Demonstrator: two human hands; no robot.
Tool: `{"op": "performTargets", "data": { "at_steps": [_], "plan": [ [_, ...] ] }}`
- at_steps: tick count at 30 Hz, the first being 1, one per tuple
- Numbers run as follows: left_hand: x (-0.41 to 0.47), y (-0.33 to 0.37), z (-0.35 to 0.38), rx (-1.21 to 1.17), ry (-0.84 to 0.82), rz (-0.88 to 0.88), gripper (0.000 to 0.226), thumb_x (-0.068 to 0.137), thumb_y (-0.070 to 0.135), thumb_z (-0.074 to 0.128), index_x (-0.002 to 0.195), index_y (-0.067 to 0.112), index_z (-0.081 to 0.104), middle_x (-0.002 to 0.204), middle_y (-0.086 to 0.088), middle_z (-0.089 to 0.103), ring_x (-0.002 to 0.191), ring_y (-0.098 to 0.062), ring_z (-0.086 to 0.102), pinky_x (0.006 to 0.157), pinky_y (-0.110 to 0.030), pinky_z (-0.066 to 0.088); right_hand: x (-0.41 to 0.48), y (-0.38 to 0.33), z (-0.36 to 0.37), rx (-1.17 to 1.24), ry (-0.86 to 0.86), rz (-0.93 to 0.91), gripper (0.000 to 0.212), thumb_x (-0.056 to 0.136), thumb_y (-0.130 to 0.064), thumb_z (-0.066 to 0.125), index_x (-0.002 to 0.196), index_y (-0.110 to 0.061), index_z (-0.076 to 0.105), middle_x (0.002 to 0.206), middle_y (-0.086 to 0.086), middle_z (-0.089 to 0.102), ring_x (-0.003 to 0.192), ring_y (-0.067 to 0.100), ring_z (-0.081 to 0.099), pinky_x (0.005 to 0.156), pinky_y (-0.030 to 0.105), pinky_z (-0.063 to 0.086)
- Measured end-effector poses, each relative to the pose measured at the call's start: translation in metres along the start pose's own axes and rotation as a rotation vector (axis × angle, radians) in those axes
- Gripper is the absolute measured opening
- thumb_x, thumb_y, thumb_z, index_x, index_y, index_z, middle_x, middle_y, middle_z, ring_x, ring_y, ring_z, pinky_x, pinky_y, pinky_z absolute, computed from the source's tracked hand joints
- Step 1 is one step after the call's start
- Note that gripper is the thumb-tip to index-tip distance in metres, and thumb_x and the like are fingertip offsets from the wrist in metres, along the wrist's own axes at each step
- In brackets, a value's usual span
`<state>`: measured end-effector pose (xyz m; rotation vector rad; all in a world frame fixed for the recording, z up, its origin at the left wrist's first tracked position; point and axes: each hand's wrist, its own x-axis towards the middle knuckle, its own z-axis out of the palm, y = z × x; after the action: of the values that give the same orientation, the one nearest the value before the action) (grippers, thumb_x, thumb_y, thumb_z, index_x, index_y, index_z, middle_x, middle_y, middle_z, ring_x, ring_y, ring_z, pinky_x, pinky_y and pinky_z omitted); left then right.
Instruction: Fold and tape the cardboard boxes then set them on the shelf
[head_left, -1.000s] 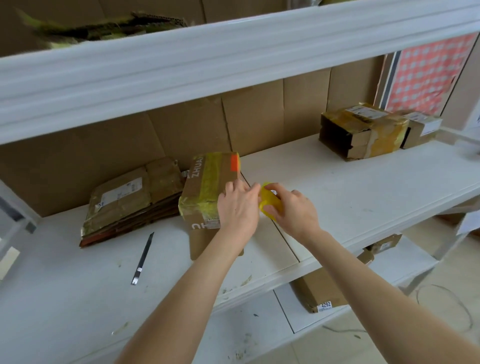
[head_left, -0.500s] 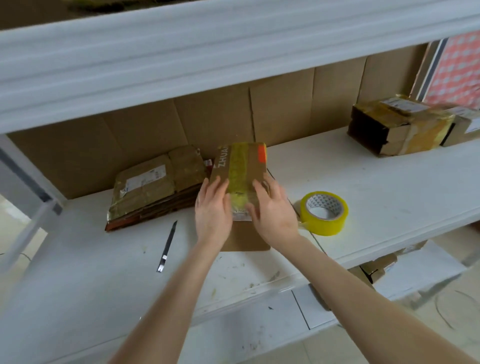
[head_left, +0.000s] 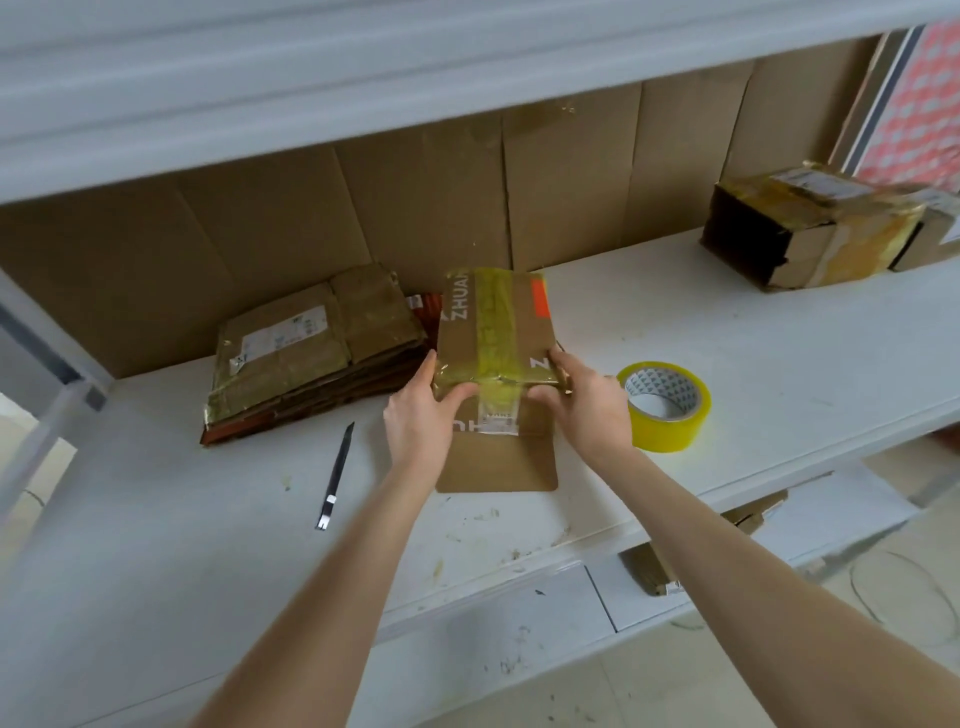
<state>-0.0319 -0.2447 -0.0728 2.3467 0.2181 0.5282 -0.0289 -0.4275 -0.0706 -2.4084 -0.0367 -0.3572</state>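
from the head view, the cardboard box (head_left: 493, 322) lies on the shelf (head_left: 753, 353) straight ahead of both hands, its long axis running away from the person. the left hand (head_left: 421, 421) grips its near left corner and the right hand (head_left: 587, 400) its near right corner, fingers curled round the edges. both are equally close. the tape roll (head_left: 667, 408) sits just right of the right hand.

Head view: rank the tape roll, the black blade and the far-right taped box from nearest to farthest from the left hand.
From the left hand, which grips the cardboard box:
1. Black blade, just to its left.
2. Tape roll, right, beyond the right hand.
3. Taped box, far right, at the back.
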Motion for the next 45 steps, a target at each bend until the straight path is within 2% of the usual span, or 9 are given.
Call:
{"op": "performTargets", "data": {
  "at_steps": [4,8,12,15,19,26,31,38,45],
  "plan": [
    [-0.030,-0.020,0.001,-0.045,0.034,0.061,0.054,0.092,0.041,0.055,0.142,0.024,0.044,0.072,-0.003,0.065,0.062,-0.020,0.055,0.054,-0.030,0.040,-0.012,0.014,-0.009,0.056,0.026,-0.082,0.053,0.093,-0.035,0.060,0.141,-0.019,0.046,0.086,0.012,0.071,0.082,0.035,0.064,0.073,0.040,0.049],
    [-0.047,-0.026,0.008,-0.060,0.004,-0.022,0.045,0.100,0.030,0.044,0.144,0.028,0.039,0.074,-0.012,0.064,0.066,-0.031,0.058,0.058,-0.037,0.043,-0.033,0.020,0.004,0.161,0.062,0.004,0.041,0.098,-0.022,0.052,0.139,-0.017,0.051,0.089,0.019,0.070,0.080,0.037,0.062,0.072,0.038,0.044],
    [-0.053,-0.022,0.007,-0.251,-0.018,-0.069,0.045,0.102,0.018,0.038,0.147,0.023,0.035,0.073,-0.003,0.056,0.057,-0.010,0.048,0.056,-0.027,0.038,-0.037,0.020,0.005,0.154,0.032,0.015,0.040,0.102,-0.019,0.043,0.142,-0.018,0.046,0.077,0.022,0.065,0.070,0.036,0.056,0.067,0.039,0.042],
    [-0.048,-0.010,0.002,-0.174,-0.020,-0.081,0.051,0.103,0.036,0.029,0.152,0.030,0.019,0.073,-0.005,0.055,0.064,-0.018,0.054,0.052,-0.030,0.036,-0.032,0.013,-0.001,0.106,0.005,0.015,0.045,0.103,-0.035,0.035,0.140,-0.015,0.048,0.087,0.019,0.068,0.084,0.038,0.062,0.072,0.041,0.045],
    [-0.047,0.011,0.004,0.201,-0.072,0.036,0.061,0.099,0.047,0.034,0.152,0.024,0.015,0.144,-0.005,0.045,0.107,-0.033,0.058,0.078,-0.038,0.048,-0.019,0.000,-0.002,-0.224,-0.013,0.039,0.061,0.096,-0.060,0.028,0.122,-0.011,0.052,0.094,0.020,0.067,0.091,0.040,0.063,0.064,0.037,0.037],
    [-0.036,0.016,0.007,-0.020,-0.134,-0.174,0.052,0.103,0.039,0.024,0.145,0.011,0.035,0.125,-0.016,0.059,0.115,-0.035,0.053,0.094,-0.043,0.044,-0.017,0.005,-0.006,-0.154,-0.050,0.068,0.046,0.104,-0.038,0.024,0.114,-0.010,0.058,0.097,0.021,0.066,0.094,0.040,0.059,0.068,0.038,0.035],
    [-0.033,0.006,0.006,-0.041,-0.066,-0.150,0.048,0.104,0.035,0.019,0.121,0.012,0.058,0.106,-0.015,0.063,0.103,-0.034,0.056,0.076,-0.034,0.037,-0.017,0.001,-0.013,-0.143,-0.043,0.034,0.045,0.105,-0.034,0.025,0.114,-0.009,0.062,0.095,0.020,0.067,0.092,0.040,0.059,0.071,0.039,0.041],
    [-0.008,0.017,-0.013,0.139,0.048,0.050,0.040,0.103,0.030,0.031,0.141,0.025,0.045,0.142,-0.003,0.048,0.127,-0.026,0.045,0.088,-0.038,0.043,-0.011,0.019,-0.032,-0.287,-0.051,0.079,0.034,0.100,-0.045,0.037,0.110,-0.023,0.061,0.109,0.005,0.064,0.103,0.030,0.058,0.072,0.035,0.045],
    [-0.017,0.084,0.025,0.698,-0.281,0.156,0.100,0.075,0.086,0.024,0.148,0.018,0.027,0.157,-0.014,0.020,0.144,-0.032,0.016,0.111,-0.061,0.010,-0.004,0.059,-0.033,-0.636,-0.178,0.120,0.048,0.089,-0.013,0.053,0.132,-0.032,0.043,0.127,0.008,0.041,0.120,0.029,0.042,0.092,0.038,0.039]
  ]
}}
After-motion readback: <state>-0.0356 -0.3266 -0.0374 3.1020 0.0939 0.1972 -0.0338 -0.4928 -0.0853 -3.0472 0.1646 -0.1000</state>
